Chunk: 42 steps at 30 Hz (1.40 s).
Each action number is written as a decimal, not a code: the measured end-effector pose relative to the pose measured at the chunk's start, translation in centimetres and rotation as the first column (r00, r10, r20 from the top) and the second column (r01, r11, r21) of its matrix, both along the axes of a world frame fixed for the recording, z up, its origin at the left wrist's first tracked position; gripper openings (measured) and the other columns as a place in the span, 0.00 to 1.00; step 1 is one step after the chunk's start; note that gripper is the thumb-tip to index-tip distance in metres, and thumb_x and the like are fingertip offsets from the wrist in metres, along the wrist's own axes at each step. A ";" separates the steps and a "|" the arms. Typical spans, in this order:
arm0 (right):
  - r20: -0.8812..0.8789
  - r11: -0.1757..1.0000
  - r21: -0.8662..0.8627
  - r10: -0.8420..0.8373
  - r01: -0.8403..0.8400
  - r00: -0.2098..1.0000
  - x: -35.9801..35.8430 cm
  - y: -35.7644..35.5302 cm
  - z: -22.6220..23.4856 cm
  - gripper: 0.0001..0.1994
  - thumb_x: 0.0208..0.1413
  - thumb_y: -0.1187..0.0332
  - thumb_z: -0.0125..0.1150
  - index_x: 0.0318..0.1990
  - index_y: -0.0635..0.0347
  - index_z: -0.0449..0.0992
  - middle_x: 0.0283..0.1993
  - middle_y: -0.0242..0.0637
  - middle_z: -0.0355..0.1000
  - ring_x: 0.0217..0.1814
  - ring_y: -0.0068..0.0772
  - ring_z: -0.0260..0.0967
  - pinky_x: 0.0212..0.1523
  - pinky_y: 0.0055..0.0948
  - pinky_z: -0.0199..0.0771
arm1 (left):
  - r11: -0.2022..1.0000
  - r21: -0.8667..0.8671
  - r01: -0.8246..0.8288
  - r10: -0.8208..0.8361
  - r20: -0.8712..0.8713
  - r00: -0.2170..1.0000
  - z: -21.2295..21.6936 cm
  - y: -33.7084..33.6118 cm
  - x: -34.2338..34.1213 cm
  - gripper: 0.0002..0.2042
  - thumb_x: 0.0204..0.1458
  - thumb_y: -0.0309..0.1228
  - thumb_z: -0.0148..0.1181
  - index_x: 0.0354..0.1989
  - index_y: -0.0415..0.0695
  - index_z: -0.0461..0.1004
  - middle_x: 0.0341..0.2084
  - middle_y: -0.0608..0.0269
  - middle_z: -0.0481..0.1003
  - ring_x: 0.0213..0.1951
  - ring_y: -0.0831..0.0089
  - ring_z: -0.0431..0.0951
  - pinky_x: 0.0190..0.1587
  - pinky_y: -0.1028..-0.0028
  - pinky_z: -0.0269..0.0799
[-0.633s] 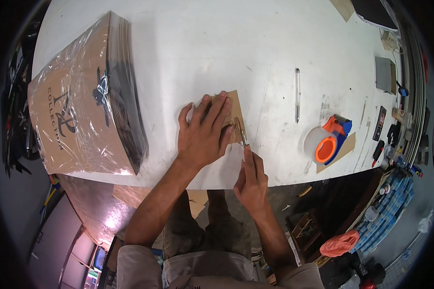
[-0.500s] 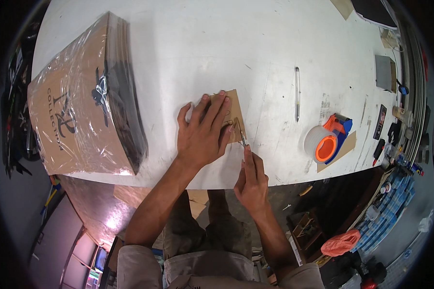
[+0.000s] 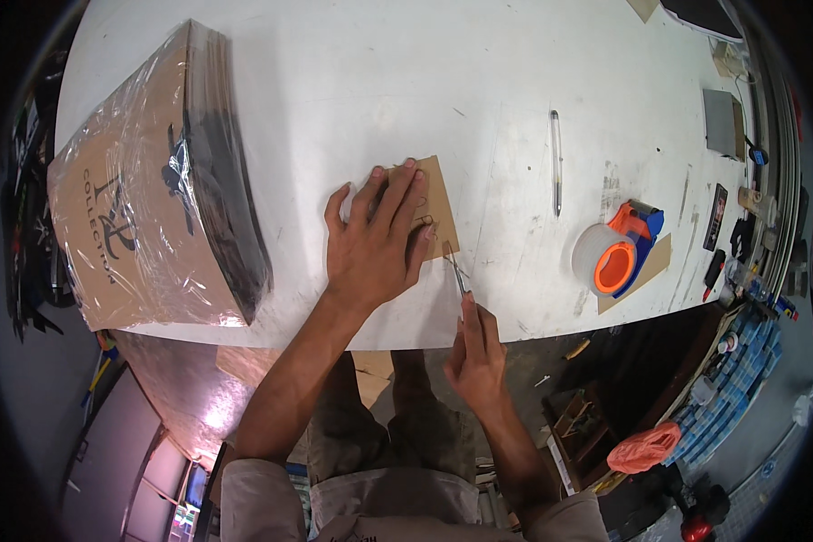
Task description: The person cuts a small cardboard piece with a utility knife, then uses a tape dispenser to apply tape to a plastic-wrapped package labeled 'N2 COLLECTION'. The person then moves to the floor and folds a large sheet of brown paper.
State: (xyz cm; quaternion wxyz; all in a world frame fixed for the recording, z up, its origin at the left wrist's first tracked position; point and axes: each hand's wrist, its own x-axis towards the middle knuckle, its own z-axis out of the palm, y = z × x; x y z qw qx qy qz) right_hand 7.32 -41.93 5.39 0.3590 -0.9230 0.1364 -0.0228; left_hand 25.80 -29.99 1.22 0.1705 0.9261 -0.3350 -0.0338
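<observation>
On the white table (image 3: 334, 81), the outspread left hand (image 3: 370, 248) pinned a cardboard piece (image 3: 439, 200), likely light, stiff, best held by its edges; at its five o'clock, the right hand (image 3: 481, 354) gripped a slim metal tool (image 3: 461, 275).

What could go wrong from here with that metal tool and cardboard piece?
The thin metal tool in the right hand points close to the left hand; a slip might nick its thumb. The cardboard piece seems held only by that flat hand, so it could twist. The tool might also scratch the white tabletop.
</observation>
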 end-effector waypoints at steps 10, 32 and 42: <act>-0.011 0.999 0.028 -0.018 0.018 1.000 -1.1 0.1 0.2 0.32 0.51 0.87 0.56 0.68 0.73 0.66 0.54 0.59 0.71 0.46 0.61 0.79 0.39 0.45 0.87 | 1.000 0.006 0.002 -0.002 -0.013 1.000 0.0 0.0 0.0 0.31 0.61 0.43 0.59 0.72 0.47 0.66 0.73 0.67 0.63 0.68 0.58 0.62 0.71 0.48 0.48; 0.033 0.910 0.253 -0.347 0.328 0.937 -2.0 -0.5 0.7 0.22 0.63 0.84 0.56 0.64 0.79 0.67 0.51 0.59 0.75 0.45 0.44 0.78 0.43 0.34 0.80 | 0.988 0.060 -0.145 0.137 0.112 0.984 1.6 2.3 -1.7 0.24 0.55 0.42 0.65 0.61 0.52 0.77 0.54 0.59 0.71 0.52 0.59 0.66 0.58 0.52 0.52; 0.151 0.783 0.556 -0.424 0.278 0.893 5.0 2.3 -1.3 0.23 0.67 0.83 0.51 0.69 0.78 0.61 0.56 0.52 0.74 0.56 0.37 0.77 0.57 0.34 0.76 | 0.985 -0.162 -0.062 0.061 -0.013 0.998 1.6 3.3 0.1 0.17 0.55 0.29 0.66 0.54 0.44 0.80 0.64 0.56 0.73 0.64 0.54 0.71 0.66 0.49 0.63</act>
